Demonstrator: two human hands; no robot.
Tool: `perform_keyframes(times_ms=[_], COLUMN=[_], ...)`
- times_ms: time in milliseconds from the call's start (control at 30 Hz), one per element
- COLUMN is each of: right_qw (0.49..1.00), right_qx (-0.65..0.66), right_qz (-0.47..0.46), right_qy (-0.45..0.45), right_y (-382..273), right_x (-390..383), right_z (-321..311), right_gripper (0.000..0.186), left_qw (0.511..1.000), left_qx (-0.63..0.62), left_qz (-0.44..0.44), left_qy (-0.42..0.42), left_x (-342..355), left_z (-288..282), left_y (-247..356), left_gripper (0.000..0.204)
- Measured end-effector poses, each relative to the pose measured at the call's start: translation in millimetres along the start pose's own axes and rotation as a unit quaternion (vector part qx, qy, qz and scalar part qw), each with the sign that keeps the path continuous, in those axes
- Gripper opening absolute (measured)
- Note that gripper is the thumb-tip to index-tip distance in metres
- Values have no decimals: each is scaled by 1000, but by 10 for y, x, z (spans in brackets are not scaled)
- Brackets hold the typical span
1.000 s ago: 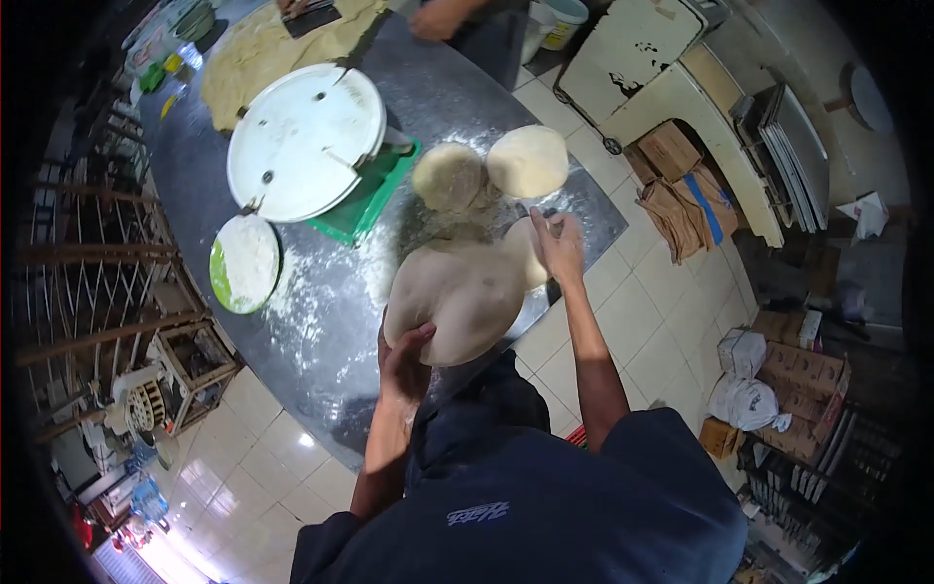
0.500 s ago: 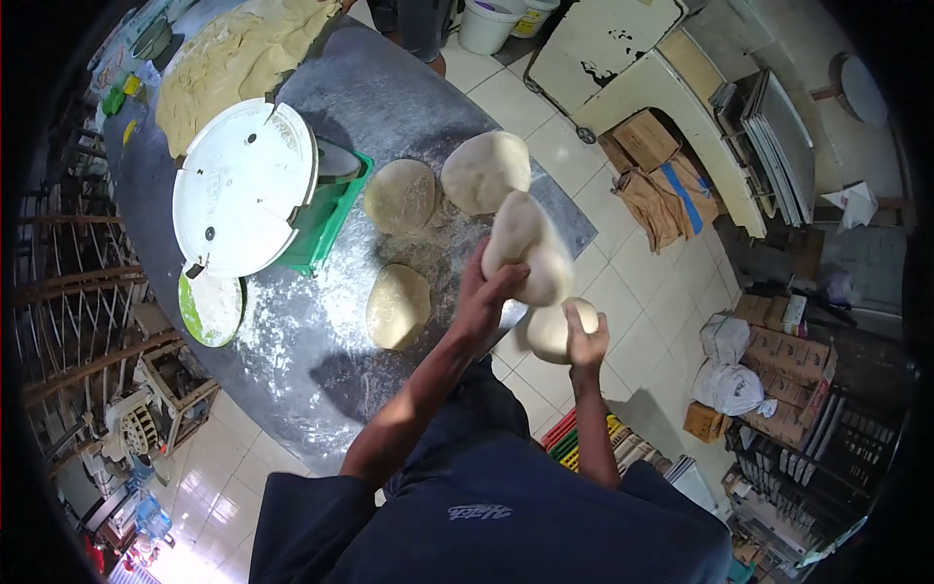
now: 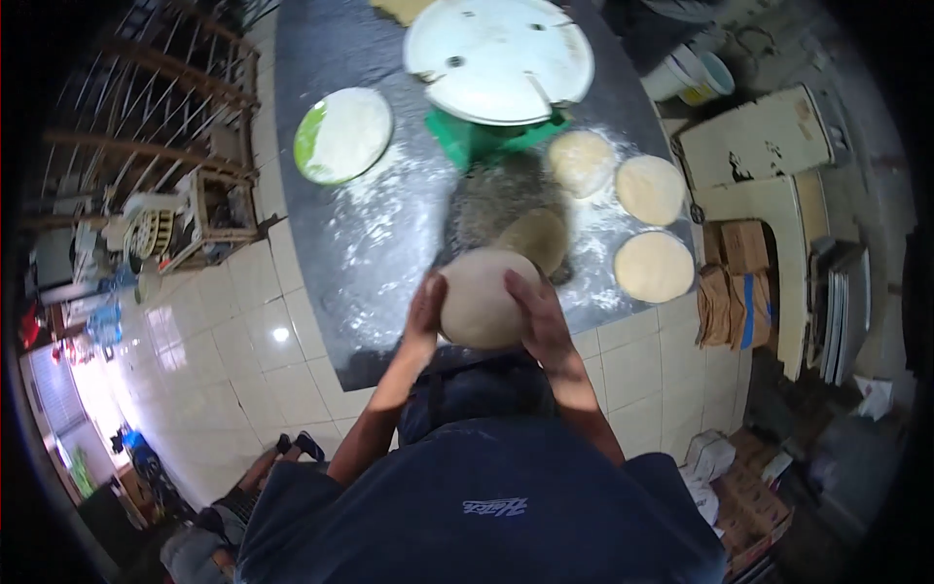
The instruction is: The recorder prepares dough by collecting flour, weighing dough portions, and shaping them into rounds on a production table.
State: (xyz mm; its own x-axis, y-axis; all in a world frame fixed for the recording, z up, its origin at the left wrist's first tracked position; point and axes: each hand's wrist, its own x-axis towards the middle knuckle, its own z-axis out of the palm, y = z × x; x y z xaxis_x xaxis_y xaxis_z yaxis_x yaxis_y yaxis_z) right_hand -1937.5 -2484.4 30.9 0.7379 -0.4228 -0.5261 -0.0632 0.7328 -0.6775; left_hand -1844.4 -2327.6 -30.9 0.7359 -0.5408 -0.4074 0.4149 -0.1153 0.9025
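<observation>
My left hand [image 3: 425, 313] and my right hand [image 3: 535, 316] are closed around the sides of a pale, rounded piece of dough [image 3: 484, 302] at the near edge of the dark worktop [image 3: 331, 263]. Just behind it lies a partly shaded dough round [image 3: 533, 241]. Three more flattened rounds [image 3: 582, 164] [image 3: 650, 190] [image 3: 654, 266] rest on the floured right side. Farther back, a cracked white disc [image 3: 498, 54] sits over a green base [image 3: 457, 141], and a green plate with flour [image 3: 345, 131] is at the left.
Wooden racks [image 3: 156, 146] stand left, beside tiled floor [image 3: 272, 331]. A person [image 3: 219, 535] is low at lower left. Right are a worn white trolley [image 3: 749, 141], flattened cardboard [image 3: 730, 302], boxes [image 3: 749, 496] and buckets [image 3: 686, 73]. A dough sheet [image 3: 389, 10] shows at top.
My view has turned. My hands, earlier on separate pieces, are now together round one piece held lower at the table's front. A round now lies at the worktop's right front.
</observation>
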Motion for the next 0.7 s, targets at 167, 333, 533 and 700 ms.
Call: perform_keyframes(times_ms=[167, 333, 533, 700], right_qw=[664, 690, 666, 694], right_qx=[-647, -620, -569, -661], right_qz=[-332, -363, -479, -228], right_qy=[174, 88, 60, 174], right_y=[715, 1100, 1437, 1220], right_x=[715, 1172, 1575, 1503], right_z=[581, 1033, 959, 795], right_gripper=[36, 27, 27, 42], left_qw=[931, 958, 969, 975], left_qx=[256, 92, 77, -113], left_qz=[-6, -8, 2, -118], left_qy=[260, 273, 235, 148], left_x=[-7, -413, -578, -201], left_z=[-1253, -1486, -1482, -918], left_y=[-445, -444, -610, -470], left_gripper=[57, 44, 43, 48])
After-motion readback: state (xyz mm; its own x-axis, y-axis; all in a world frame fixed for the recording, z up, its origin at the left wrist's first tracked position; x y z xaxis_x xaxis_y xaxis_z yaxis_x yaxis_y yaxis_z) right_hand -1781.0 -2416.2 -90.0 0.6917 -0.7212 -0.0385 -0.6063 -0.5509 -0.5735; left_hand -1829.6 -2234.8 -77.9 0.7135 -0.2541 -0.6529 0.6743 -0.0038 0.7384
